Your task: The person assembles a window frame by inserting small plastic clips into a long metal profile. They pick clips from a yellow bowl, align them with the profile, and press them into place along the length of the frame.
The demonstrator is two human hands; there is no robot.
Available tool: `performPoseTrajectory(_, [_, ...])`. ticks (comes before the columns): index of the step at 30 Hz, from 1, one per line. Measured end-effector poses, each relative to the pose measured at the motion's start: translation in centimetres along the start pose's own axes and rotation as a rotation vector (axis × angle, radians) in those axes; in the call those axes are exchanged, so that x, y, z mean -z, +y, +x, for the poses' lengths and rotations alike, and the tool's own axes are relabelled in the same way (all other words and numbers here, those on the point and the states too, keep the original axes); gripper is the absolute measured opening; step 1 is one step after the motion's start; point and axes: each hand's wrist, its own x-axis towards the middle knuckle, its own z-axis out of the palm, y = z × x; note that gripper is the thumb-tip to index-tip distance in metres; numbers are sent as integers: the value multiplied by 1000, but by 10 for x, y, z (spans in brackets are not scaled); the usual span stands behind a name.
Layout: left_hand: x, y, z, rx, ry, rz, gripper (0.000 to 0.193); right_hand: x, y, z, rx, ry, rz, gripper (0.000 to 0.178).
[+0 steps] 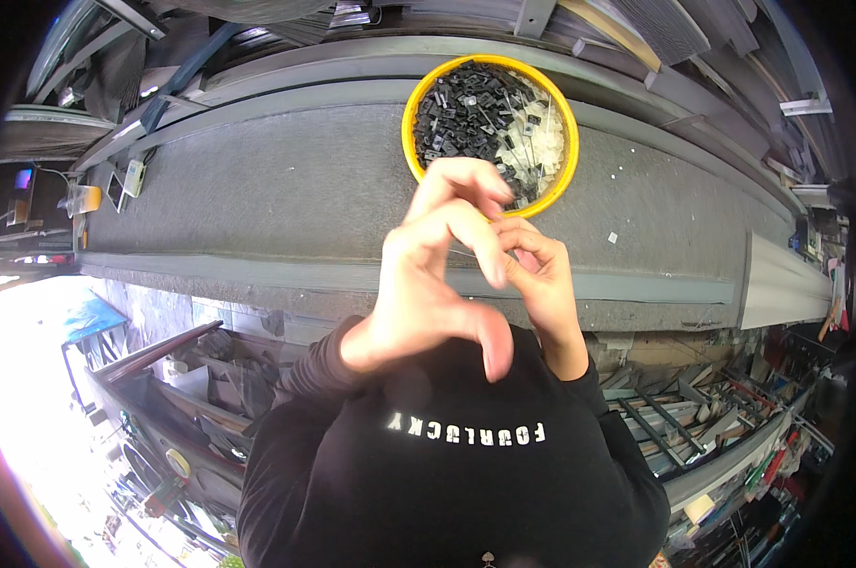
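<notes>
My left hand [419,260] is raised over the near edge of the bench, its fingers curved and the thumb held well apart, with nothing seen in its grasp. Close beside it on the right, my right hand [539,265] has its thumb and fingertips pinched together. What they hold, if anything, is partly behind the left fingers and too small to name. Just beyond both hands stands a round tub with a yellow rim [572,142]. Small black plastic pieces [456,109] fill its left side, pale white pieces [548,142] its right, and thin pin-like rods lie across them.
The grey bench top [286,180] runs from left to right, with long metal profiles [286,95] along its back. A phone [116,189], a small pale device [134,177] and a cup with orange contents [85,199] sit at the far left. Racks of metal lengths [674,426] stand nearer me.
</notes>
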Motion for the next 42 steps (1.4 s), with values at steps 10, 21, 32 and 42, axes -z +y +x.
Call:
performPoseTrajectory(10, [-85,69,29,-562,72,-559,37,2,6,2,9,-35,-88,4])
performPoseTrajectory(21, [-93,68,28,-532,52,-580,42,2,8,3,5,-57,-70,4])
performPoseTrajectory(32, [-94,69,27,-540,23,-594,48,1,8,2,-15,-50,-62,5])
performPoseTrajectory(42, [-81,84,11,-201,-206,-754,52,-1,2,2,-41,-16,-156,4])
